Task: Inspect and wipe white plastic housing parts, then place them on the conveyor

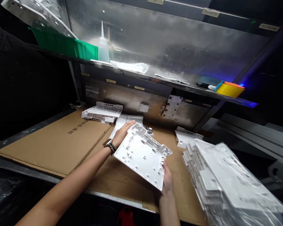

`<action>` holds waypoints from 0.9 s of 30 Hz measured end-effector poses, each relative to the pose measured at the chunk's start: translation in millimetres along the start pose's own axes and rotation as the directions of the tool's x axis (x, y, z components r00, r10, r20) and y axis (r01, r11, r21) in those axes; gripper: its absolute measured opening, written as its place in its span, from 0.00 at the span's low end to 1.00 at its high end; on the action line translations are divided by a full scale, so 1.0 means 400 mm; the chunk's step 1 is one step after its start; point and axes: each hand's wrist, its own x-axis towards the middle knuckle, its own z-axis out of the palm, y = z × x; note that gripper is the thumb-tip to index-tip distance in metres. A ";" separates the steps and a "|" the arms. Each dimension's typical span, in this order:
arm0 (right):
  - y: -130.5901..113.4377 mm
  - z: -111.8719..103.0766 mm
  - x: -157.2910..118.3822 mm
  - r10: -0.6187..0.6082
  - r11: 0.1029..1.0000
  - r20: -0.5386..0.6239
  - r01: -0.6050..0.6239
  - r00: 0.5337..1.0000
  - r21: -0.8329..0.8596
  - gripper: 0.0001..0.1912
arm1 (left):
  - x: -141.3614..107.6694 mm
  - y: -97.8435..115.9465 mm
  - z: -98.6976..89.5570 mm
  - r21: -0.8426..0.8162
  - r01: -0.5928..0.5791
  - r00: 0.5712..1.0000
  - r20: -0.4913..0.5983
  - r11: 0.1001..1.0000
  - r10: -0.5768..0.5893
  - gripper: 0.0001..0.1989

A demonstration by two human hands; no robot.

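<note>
A white moulded plastic housing panel (pixel 141 157), with small posts and slots on its upward face, is held tilted above the cardboard-covered bench. My left hand (pixel 123 133), with a watch on its wrist, grips the panel's far left edge. Along the right edge, my right hand (pixel 167 179) is closed on the panel, its fingers partly hidden underneath. Just behind the panel lie a white sheet or cloth (pixel 129 118) and a small round metal object (pixel 150 129).
Plastic-wrapped white panels (pixel 226 175) are stacked at the right. More white panels stand at the back left (pixel 103 111) and back right (pixel 187 137). Flat cardboard (pixel 54 141) covers the left side. The shelf above carries a green bin (pixel 66 45), a nozzle bottle (pixel 103 50) and a yellow tape roll (pixel 230 90).
</note>
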 end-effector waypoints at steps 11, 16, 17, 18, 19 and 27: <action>-0.077 -0.010 -0.111 -0.340 0.940 -0.335 0.331 0.879 -0.086 0.41 | 0.021 0.033 0.023 -0.097 -0.101 0.955 0.269 0.990 0.123 0.29; 0.009 -0.001 -0.163 -0.668 0.742 -0.470 0.469 0.577 -0.479 0.40 | 0.026 0.038 0.034 -0.056 -0.127 0.942 0.307 0.990 0.138 0.35; 0.034 -0.002 -0.169 -0.722 0.682 -0.407 0.474 0.560 -0.557 0.39 | 0.025 0.042 0.036 -0.043 -0.122 0.946 0.298 0.992 0.129 0.36; 0.059 -0.002 -0.174 -0.753 0.630 -0.334 0.473 0.567 -0.616 0.37 | 0.023 0.045 0.040 -0.027 -0.115 0.954 0.275 0.993 0.118 0.36; 0.083 -0.001 -0.179 -0.762 0.592 -0.270 0.465 0.588 -0.659 0.35 | 0.020 0.049 0.043 -0.005 -0.106 0.966 0.235 0.994 0.105 0.35; 0.188 -0.006 -0.221 -0.714 0.586 -0.191 0.426 0.673 -0.690 0.33 | -0.059 0.101 0.068 0.270 -0.203 0.963 -0.121 0.941 0.242 0.28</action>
